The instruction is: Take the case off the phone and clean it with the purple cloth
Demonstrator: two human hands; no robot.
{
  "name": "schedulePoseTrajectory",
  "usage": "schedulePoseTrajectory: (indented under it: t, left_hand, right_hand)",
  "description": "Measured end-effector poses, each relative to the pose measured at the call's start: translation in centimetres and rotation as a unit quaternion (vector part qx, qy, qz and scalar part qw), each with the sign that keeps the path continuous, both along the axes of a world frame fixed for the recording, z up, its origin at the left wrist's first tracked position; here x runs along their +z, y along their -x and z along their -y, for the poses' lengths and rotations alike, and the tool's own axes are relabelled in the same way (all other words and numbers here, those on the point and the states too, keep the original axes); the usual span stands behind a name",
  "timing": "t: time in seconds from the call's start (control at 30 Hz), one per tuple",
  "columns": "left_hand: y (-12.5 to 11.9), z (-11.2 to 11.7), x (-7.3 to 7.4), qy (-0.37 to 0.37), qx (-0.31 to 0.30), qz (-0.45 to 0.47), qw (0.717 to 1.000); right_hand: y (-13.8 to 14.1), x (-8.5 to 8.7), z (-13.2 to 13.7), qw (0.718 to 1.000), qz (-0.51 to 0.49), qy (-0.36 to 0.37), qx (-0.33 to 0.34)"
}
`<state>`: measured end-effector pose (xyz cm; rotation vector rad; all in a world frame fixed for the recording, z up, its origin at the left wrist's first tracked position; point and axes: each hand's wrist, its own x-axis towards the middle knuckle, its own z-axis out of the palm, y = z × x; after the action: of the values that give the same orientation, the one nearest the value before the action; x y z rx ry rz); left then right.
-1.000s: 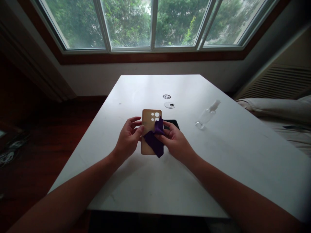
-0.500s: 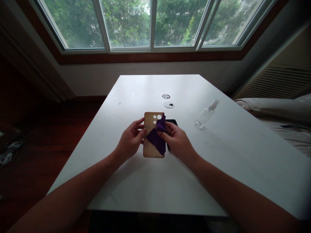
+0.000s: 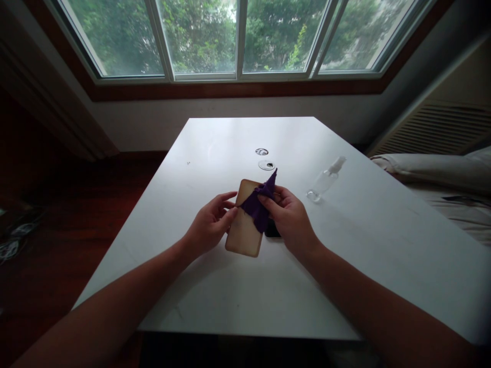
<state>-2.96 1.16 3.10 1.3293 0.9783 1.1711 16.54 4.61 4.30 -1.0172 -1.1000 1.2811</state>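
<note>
Apparently mid-wipe: left hand (image 3: 210,222) pinched yellowish, rectangular, plastic-looking phone case (image 3: 243,237) over glossy white table (image 3: 215,143); right hand (image 3: 293,217) clutched purple cloth (image 3: 255,207) against it. Next stroke likely needed steady left grip.

The phone case (image 3: 244,236) is yellowish tan, the cloth (image 3: 256,208) deep purple, the phone (image 3: 272,230) black, the table (image 3: 238,301) white, the floor (image 3: 99,204) dark red.

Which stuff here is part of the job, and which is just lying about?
In use:
case, in left hand
cloth, in right hand

Lying about, apparently:
bottle
far disc
near disc
phone, partly hidden, may belong
</note>
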Motion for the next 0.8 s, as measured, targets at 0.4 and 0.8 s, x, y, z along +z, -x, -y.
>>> schedulePoseTrajectory:
  t: [0.4,0.8]
  left_hand:
    - [0.2,-0.1,-0.3,0.033,-0.034,-0.092,0.995]
    - [0.3,-0.5,-0.2,0.028,0.079,-0.026,0.996]
  right_hand:
    - [-0.5,-0.1,-0.8,0.996,-0.05,0.014,-0.072]
    - [-2.0,-1.8,-2.3,0.975,0.143,-0.122,-0.114]
